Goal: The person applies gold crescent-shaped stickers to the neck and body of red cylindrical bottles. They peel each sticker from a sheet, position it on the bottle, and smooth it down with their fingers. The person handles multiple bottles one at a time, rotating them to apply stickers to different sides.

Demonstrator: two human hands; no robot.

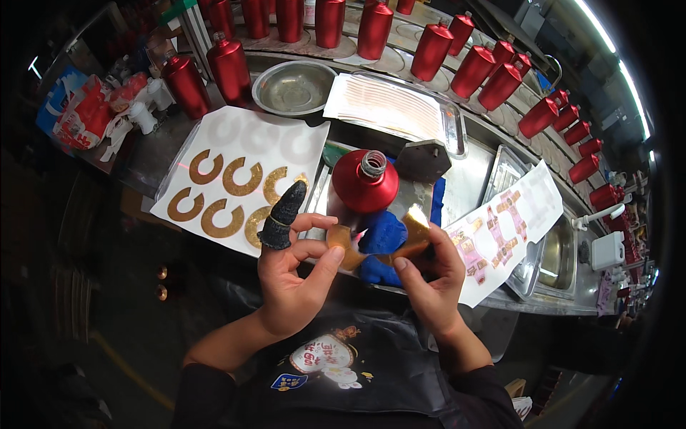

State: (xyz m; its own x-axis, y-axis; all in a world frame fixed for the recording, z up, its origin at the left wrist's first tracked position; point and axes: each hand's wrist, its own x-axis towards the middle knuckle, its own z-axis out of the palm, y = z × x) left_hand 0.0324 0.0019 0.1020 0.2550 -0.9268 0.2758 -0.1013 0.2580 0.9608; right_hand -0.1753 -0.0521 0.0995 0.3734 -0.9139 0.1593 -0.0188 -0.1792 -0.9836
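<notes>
Both hands hold one curved, gold, C-shaped decal [337, 245] by its two ends. My left hand [292, 284] pinches the left end between thumb and fingers, and a black cover [284, 217] with a band around it sits on one raised finger. The right end is between the thumb and fingers of my right hand [437, 281]. Just beyond the decal stands a glossy red bottle [362, 182] with an uncapped, threaded clear neck. Blue padding [383, 233] shows through the decal's opening. To the left lies a white sheet [257, 128] bearing several gold C-shaped decals [222, 217].
A metal bowl [295, 88] and a tray [455, 128] with a striped sheet [386, 102] are behind the bottle. A dark angular block [423, 161] is beside it. Pink-and-gold decals [501, 225] lie right, near a sink [557, 257]. Red bottles [375, 32] line a conveyor.
</notes>
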